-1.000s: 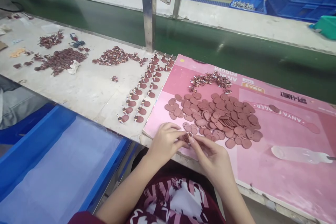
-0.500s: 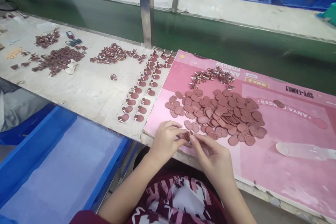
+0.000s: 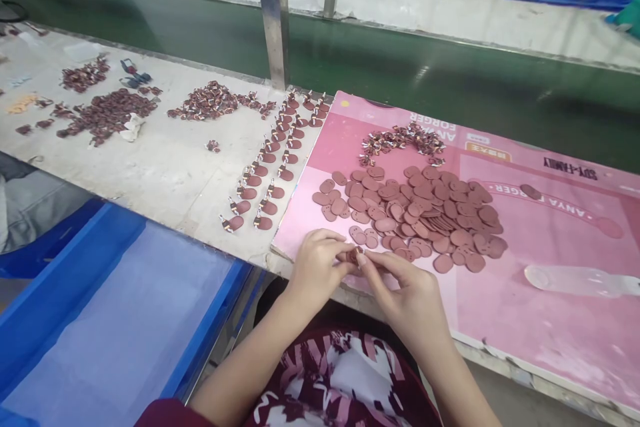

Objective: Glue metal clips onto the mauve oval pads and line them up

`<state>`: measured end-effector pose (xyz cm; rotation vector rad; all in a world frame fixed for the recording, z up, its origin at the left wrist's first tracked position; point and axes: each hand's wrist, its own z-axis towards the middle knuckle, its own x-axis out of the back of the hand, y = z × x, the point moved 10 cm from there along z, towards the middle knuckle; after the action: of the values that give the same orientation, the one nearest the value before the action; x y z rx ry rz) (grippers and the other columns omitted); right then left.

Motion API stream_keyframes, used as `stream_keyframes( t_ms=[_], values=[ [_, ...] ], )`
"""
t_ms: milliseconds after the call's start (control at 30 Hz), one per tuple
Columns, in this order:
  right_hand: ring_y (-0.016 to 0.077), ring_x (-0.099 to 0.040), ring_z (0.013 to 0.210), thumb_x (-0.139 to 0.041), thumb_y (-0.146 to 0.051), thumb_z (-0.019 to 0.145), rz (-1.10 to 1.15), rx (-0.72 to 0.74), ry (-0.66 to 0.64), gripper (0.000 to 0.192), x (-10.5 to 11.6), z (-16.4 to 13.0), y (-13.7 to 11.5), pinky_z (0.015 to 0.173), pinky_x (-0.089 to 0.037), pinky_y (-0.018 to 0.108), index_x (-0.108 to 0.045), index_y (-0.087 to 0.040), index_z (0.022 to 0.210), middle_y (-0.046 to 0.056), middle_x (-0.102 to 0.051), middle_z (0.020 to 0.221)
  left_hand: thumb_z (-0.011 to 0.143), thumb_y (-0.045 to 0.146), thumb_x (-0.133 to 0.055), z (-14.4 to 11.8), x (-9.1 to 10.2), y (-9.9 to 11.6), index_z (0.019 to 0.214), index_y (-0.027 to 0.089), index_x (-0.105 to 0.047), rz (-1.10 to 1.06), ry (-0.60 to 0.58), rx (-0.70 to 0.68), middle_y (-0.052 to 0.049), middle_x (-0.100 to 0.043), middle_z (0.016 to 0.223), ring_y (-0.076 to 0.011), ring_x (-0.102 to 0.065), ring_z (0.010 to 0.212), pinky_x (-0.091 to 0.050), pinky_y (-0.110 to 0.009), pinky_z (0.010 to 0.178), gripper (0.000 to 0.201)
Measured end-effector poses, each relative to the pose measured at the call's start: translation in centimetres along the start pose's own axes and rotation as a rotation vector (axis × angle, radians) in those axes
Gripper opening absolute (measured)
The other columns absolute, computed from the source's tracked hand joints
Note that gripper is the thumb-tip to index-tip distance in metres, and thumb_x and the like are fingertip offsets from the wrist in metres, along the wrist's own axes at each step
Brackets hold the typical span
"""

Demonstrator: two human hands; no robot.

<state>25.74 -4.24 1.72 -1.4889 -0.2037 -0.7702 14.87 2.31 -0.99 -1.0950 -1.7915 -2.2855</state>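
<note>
Brown and small, the piece (image 3: 355, 255) pinched by left hand (image 3: 316, 267) and right hand (image 3: 409, 290), lower centre, could slip if either loosens.

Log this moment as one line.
left hand: pinching small brown part | right hand: pinching it too | brown oval pieces: piled on pink board

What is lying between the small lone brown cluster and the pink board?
In the head view, brown ovals with small parts lie there in rows.

On the pink board (image 3: 555, 340), upside down — behind the heap of brown ovals (image 3: 425, 207), a partly covered "AN… FORGER" heading (image 3: 433, 117); right of the heap, an "ANYA …RGER" band (image 3: 567, 207) and "SPY×FAMILY" logo (image 3: 570, 169).
</note>
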Motion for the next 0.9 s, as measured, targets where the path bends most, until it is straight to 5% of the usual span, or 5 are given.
stream_keyframes(
  t_ms=[900],
  values=[
    [0.0124,-0.067,0.063,-0.06,-0.024,0.087,-0.034,0.148,0.062,0.012,0.2,-0.4,-1.2,0.059,-0.054,0.02,-0.071,-0.018,0.086,0.002,-0.071,0.074,0.065,-0.005,-0.071,-0.2,0.2,-0.1,0.085,0.02,-0.076,-0.145,-0.022,0.05,-0.002,-0.07,0.076,-0.0201,-0.064,0.091,-0.054,-0.033,0.084,0.033]
  ],
)
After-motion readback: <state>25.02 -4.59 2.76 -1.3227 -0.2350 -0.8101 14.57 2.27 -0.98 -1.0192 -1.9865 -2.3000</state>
